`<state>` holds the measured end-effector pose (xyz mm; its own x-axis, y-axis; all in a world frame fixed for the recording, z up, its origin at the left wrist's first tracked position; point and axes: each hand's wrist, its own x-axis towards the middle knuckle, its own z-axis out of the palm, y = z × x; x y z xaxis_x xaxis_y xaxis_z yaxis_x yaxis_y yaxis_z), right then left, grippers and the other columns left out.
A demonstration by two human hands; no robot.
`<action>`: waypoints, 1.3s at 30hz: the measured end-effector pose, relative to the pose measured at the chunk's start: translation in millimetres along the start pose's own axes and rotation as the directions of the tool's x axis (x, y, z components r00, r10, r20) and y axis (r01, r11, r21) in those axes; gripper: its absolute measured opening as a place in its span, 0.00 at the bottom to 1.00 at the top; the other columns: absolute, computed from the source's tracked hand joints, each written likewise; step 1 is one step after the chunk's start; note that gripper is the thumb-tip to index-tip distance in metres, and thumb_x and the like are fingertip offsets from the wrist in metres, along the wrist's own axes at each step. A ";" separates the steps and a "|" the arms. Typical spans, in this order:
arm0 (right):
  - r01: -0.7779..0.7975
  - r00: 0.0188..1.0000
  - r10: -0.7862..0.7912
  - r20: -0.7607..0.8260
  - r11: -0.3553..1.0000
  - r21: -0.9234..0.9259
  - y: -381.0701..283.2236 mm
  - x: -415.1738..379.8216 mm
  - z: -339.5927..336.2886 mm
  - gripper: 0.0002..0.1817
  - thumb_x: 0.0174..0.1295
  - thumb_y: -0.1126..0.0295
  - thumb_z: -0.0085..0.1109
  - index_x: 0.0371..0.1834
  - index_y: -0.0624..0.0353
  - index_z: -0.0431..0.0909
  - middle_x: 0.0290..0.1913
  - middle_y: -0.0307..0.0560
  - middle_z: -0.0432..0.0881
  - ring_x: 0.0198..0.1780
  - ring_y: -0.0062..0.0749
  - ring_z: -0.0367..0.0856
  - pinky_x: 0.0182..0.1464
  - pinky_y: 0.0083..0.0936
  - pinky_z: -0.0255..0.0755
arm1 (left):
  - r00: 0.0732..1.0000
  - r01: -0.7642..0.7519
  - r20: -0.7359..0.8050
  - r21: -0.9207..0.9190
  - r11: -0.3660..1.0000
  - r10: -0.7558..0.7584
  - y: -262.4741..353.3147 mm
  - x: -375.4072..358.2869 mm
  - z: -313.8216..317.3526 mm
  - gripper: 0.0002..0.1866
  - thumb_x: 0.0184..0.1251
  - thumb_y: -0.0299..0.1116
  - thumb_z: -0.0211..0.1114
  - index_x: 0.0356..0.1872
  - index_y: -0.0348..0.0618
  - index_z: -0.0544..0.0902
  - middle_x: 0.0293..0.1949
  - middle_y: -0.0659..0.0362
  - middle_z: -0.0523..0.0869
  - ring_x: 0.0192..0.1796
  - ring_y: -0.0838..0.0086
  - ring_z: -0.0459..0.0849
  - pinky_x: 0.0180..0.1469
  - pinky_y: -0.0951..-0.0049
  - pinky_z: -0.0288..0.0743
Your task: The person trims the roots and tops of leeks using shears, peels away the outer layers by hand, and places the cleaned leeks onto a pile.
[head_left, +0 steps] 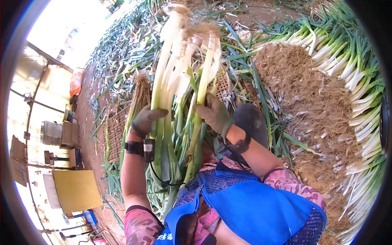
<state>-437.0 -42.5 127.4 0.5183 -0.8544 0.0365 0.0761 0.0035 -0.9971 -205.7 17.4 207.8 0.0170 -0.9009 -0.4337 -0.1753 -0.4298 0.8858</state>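
Note:
A bundle of long green onions point(173, 77) stands up in front of me, white stems and blurred roots at the top, green leaves hanging towards my lap. My left hand point(149, 121), in a dark work glove, is closed around the stems on the left side of the bundle. On the right side, my right hand point(215, 115), gloved too, grips a stalk with the thumb across it. Some fingers of both hands are hidden behind the stalks. A woven basket or mat point(118, 132) shows beside and behind the bundle.
Rows of green onions point(359, 110) curve along the right, roots inward, next to a wide mat of brown roots point(304, 94). Loose leaves point(122, 53) cover the ground ahead and left. A yellow board point(77, 191) and boxes point(70, 134) stand along the left wall.

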 end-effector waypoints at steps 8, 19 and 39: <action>0.259 0.897 0.068 0.436 0.718 -0.646 -26.3 -5.0 44.4 0.21 0.66 0.53 0.54 0.50 0.60 0.77 0.38 0.63 0.85 0.41 0.52 0.86 0.44 0.42 0.77 | 0.982 -0.164 0.107 0.057 0.985 0.157 -15.9 15.0 6.5 0.25 0.63 0.48 0.67 0.49 0.34 0.82 0.40 0.56 0.87 0.44 0.74 0.84 0.49 0.72 0.78; -0.032 0.998 0.019 0.055 0.969 0.246 -12.5 51.8 -11.5 0.13 0.64 0.67 0.62 0.48 0.60 0.81 0.37 0.40 0.84 0.30 0.21 0.81 0.33 0.18 0.77 | 0.985 -0.089 0.141 -0.051 0.995 0.095 -34.1 -11.1 -1.8 0.34 0.49 0.44 0.71 0.56 0.31 0.76 0.42 0.49 0.87 0.43 0.62 0.86 0.47 0.62 0.82; 0.529 0.552 -0.487 0.677 0.832 0.168 -14.5 60.6 -47.0 0.17 0.71 0.68 0.54 0.60 0.58 0.77 0.58 0.44 0.81 0.59 0.31 0.77 0.64 0.28 0.68 | 0.887 0.155 0.461 -0.312 0.937 0.007 -62.5 -28.3 0.0 0.39 0.41 0.37 0.78 0.58 0.31 0.74 0.44 0.46 0.85 0.44 0.57 0.87 0.50 0.57 0.82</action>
<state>-446.7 -118.8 140.9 0.8255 -0.1213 0.5513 0.4803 -0.3621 -0.7989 -195.2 69.7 164.7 -0.4397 -0.7746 -0.4546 0.1460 -0.5611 0.8148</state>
